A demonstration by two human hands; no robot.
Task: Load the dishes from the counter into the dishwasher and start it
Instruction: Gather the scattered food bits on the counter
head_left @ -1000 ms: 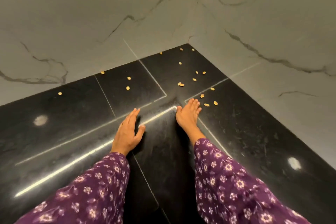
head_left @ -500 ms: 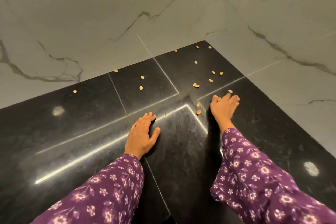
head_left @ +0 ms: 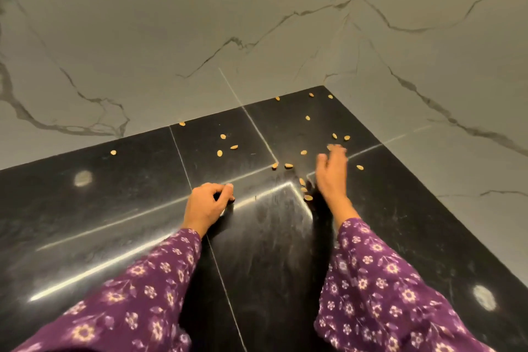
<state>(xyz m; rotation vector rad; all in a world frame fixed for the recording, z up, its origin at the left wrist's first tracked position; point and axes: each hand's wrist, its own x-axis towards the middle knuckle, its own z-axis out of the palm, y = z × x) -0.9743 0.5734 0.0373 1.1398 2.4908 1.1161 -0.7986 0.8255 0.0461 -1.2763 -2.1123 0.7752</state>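
Black polished stone forms the counter [head_left: 114,208], which runs into the wall corner [head_left: 325,88] between two grey veined marble panels. No dishes and no dishwasher are in view, so treat both as outside the frame. The counter carries a scatter of pale seeds [head_left: 288,165], spread from the wall corner outward toward you.

Hand state: your left hand [head_left: 205,206] rests on the stone, farther from the wall corner than the right. Its fingers are curled under, knuckles up, and no object shows inside it. Your right hand [head_left: 331,171] has loosely extended, motion-blurred fingers and holds nothing that can be made out. Whether its fingertips touch the stone cannot be told.

Critical relation: most seeds lie between the right hand and the wall corner. A group of three [head_left: 304,190] sits just beside the right wrist. The seeds are small ovals pointing in mixed directions, so no single approach axis applies. The right hand is nearer to almost all of them. Only the outlying seed [head_left: 113,152], well away from the wall corner, is nearer your left.

Judgement: the current step appears to be clearing the counter, and loading has not visibly begun. Flat seeds on polished stone will probably slide, so sweep them rather than pinch.
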